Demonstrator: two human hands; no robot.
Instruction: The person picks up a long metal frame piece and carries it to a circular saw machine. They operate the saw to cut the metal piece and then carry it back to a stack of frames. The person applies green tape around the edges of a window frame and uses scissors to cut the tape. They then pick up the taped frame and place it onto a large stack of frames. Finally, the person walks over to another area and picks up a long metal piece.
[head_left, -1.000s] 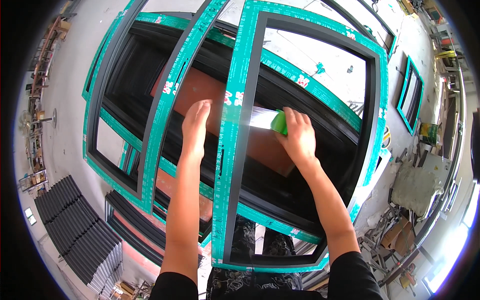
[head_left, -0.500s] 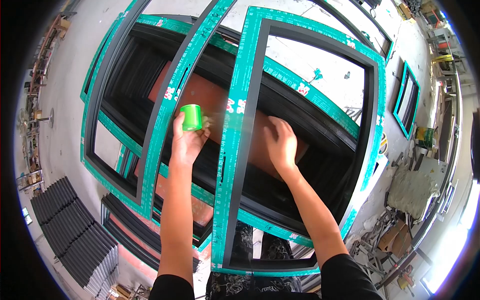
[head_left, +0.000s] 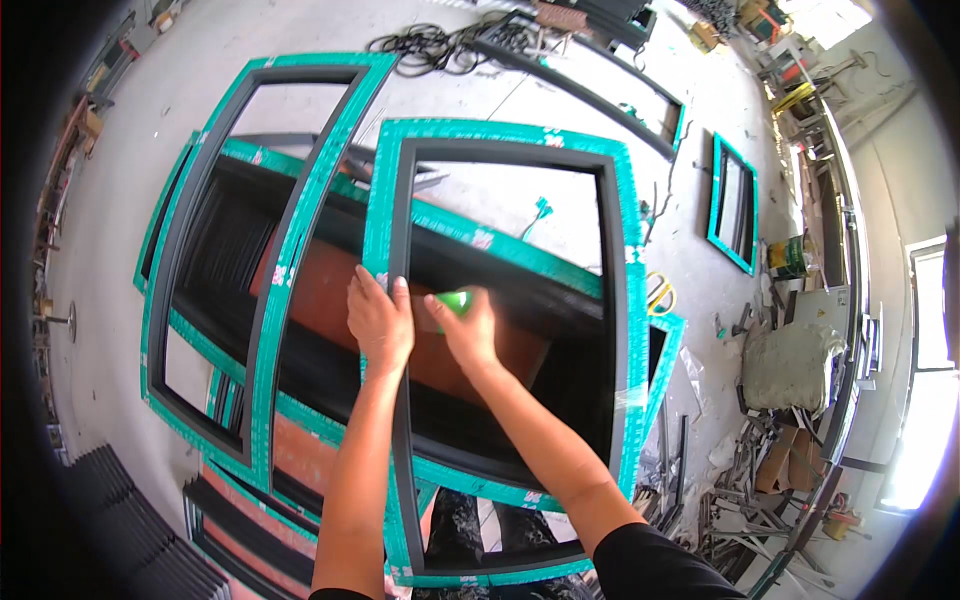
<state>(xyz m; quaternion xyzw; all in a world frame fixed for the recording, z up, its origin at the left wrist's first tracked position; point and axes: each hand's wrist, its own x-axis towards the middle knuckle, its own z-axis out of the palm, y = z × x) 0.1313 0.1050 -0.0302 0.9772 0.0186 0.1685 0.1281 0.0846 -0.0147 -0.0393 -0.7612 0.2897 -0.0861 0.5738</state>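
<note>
A window frame (head_left: 625, 230), dark with green printed film on its faces, stands upright in front of me. My left hand (head_left: 382, 322) lies against its left bar, fingers stretched up along the green face and thumb apart near the dark inner edge. Just right of that bar, inside the opening, my right hand (head_left: 470, 328) is closed around a bright green tape roll (head_left: 455, 300). A faint, blurred clear strip seems to run between the roll and the bar. The fingers behind the roll are partly hidden.
Another green-filmed frame (head_left: 262, 400) stands to the left. Behind both lie stacked dark profiles and a reddish-brown board (head_left: 315, 285). Yellow-handled scissors (head_left: 660, 295) are at the right bar. Black cables (head_left: 430, 48) lie on the floor at the back; scrap (head_left: 745, 510) is piled on the right.
The green tape roll has passed from my left hand to my right. My left hand now rests on the bar, and my right hand has come close to it. The whole view has shifted.
</note>
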